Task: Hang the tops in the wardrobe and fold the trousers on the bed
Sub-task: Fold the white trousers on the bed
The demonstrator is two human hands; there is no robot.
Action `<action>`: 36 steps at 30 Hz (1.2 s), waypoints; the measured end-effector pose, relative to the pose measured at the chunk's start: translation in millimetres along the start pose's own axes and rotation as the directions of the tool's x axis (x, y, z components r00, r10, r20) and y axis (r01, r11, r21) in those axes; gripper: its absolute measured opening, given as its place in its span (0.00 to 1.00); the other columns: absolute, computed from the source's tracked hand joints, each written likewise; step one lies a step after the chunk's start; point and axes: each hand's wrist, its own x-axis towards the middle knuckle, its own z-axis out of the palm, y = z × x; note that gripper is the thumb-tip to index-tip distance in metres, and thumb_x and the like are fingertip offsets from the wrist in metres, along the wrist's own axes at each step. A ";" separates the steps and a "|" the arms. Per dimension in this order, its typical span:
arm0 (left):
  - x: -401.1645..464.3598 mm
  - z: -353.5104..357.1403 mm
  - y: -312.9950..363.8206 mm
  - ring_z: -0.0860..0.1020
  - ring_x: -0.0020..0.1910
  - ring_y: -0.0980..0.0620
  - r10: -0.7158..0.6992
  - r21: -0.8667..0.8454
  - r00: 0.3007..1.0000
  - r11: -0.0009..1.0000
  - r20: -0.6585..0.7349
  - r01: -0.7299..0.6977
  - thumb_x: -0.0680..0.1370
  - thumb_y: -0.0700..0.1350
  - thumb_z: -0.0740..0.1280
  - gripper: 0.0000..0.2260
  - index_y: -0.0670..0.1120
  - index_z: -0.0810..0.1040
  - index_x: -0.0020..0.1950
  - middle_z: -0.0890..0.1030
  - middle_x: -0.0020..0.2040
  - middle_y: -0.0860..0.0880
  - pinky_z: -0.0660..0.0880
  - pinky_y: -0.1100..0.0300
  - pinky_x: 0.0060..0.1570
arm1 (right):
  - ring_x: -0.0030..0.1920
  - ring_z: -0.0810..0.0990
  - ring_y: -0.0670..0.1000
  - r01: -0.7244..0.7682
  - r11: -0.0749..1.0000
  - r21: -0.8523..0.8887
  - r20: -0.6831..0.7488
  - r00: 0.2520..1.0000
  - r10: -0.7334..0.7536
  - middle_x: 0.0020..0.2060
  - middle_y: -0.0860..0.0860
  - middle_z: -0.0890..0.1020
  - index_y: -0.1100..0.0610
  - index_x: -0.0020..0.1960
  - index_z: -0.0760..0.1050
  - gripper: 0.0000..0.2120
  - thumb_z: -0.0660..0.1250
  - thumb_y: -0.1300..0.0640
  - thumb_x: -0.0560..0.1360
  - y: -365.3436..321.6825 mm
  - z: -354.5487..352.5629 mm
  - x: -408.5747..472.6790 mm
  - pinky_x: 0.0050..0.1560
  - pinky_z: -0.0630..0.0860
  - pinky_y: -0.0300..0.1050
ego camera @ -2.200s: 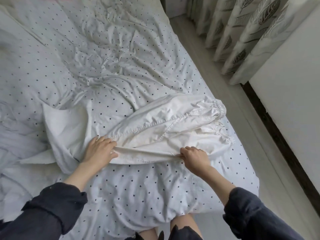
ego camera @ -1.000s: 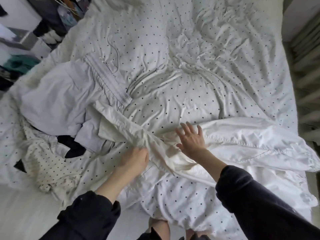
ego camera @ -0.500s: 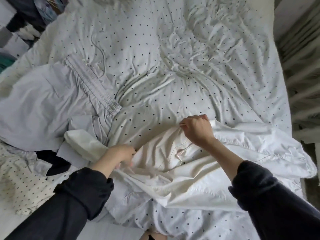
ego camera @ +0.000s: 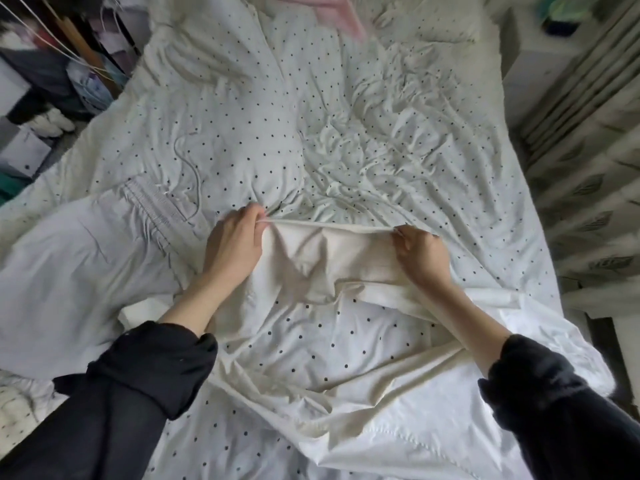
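White trousers [ego camera: 329, 261] lie across the near half of the polka-dot bed [ego camera: 259, 109]. One end is lifted and stretched taut between my hands over the middle of the bed. My left hand [ego camera: 233, 242] pinches its left corner and my right hand [ego camera: 420, 252] pinches its right corner. The rest of the trousers trails to the lower right, along the bed's edge. A second, pale grey pair of trousers [ego camera: 76, 271] with an elastic waistband and drawstring lies flat at the left.
A pink garment [ego camera: 337, 12] lies at the head of the bed. An open wardrobe with clothes and hangers [ego camera: 52, 74] stands at the far left. Leaf-print curtains [ego camera: 588, 188] hang along the right. A spotted cream garment [ego camera: 17, 407] sits at the lower left.
Both hands have moved away from me, carrying the trousers' end up over the bed. My left hand went from the near edge to the cloth's left corner. The cloth now stretches taut between them.
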 end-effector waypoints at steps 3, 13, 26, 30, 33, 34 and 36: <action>21.8 -0.5 4.2 0.76 0.43 0.41 0.190 0.128 0.978 0.976 -0.087 -0.178 0.77 0.38 0.65 0.03 0.40 0.75 0.50 0.79 0.43 0.41 0.68 0.50 0.42 | 0.48 0.79 0.64 -0.052 0.998 -0.036 0.057 0.997 0.054 0.45 0.62 0.82 0.59 0.49 0.78 0.10 0.60 0.56 0.79 5.2 -3.0 12.2 0.38 0.64 0.47; 6.0 44.2 -52.8 0.73 0.60 0.45 -0.190 0.268 0.571 0.962 0.799 -0.055 0.75 0.34 0.57 0.20 0.45 0.69 0.66 0.72 0.65 0.46 0.73 0.50 0.57 | 0.53 0.77 0.59 -0.057 0.987 -0.151 0.586 0.799 0.136 0.45 0.58 0.81 0.55 0.38 0.75 0.26 0.50 0.37 0.79 9.7 40.4 -5.0 0.52 0.70 0.50; 4.5 75.2 -66.3 0.66 0.64 0.49 -0.042 0.149 0.633 0.982 0.773 -0.117 0.72 0.58 0.69 0.22 0.53 0.74 0.64 0.69 0.63 0.51 0.66 0.54 0.62 | 0.60 0.74 0.53 0.246 0.900 -0.359 0.645 0.763 0.049 0.63 0.51 0.72 0.48 0.68 0.70 0.23 0.63 0.44 0.74 9.5 72.9 -13.9 0.62 0.60 0.53; -7.0 78.4 -61.5 0.70 0.58 0.48 0.034 0.068 0.727 0.992 0.685 -0.110 0.74 0.53 0.69 0.10 0.47 0.79 0.48 0.71 0.55 0.50 0.68 0.55 0.56 | 0.55 0.76 0.53 0.326 0.845 -0.424 0.608 0.794 -0.001 0.55 0.50 0.78 0.54 0.57 0.76 0.14 0.60 0.47 0.78 6.3 83.4 -28.0 0.59 0.61 0.51; -2.5 56.9 -60.5 0.75 0.53 0.49 0.055 -0.005 0.850 0.998 0.524 -0.062 0.75 0.47 0.69 0.07 0.45 0.78 0.45 0.75 0.54 0.51 0.70 0.56 0.50 | 0.53 0.79 0.53 0.228 0.922 -0.312 0.552 0.833 -0.019 0.53 0.50 0.81 0.53 0.54 0.78 0.11 0.59 0.50 0.79 7.0 68.8 -23.2 0.59 0.62 0.47; 1.2 45.9 -58.6 0.77 0.48 0.50 0.059 -0.049 0.891 0.998 0.450 -0.042 0.75 0.46 0.70 0.06 0.45 0.77 0.43 0.77 0.50 0.52 0.69 0.58 0.45 | 0.52 0.80 0.53 0.174 0.953 -0.249 0.487 0.873 -0.032 0.52 0.50 0.82 0.52 0.53 0.79 0.11 0.60 0.51 0.78 7.0 60.0 -20.0 0.59 0.64 0.46; 10.2 23.1 -50.1 0.78 0.39 0.50 0.056 -0.081 0.940 0.996 0.336 -0.031 0.75 0.47 0.69 0.07 0.47 0.73 0.41 0.79 0.42 0.54 0.69 0.59 0.38 | 0.49 0.81 0.56 0.119 0.985 -0.125 0.301 0.950 -0.077 0.49 0.51 0.84 0.54 0.51 0.80 0.09 0.62 0.53 0.78 2.4 39.2 -15.2 0.55 0.67 0.46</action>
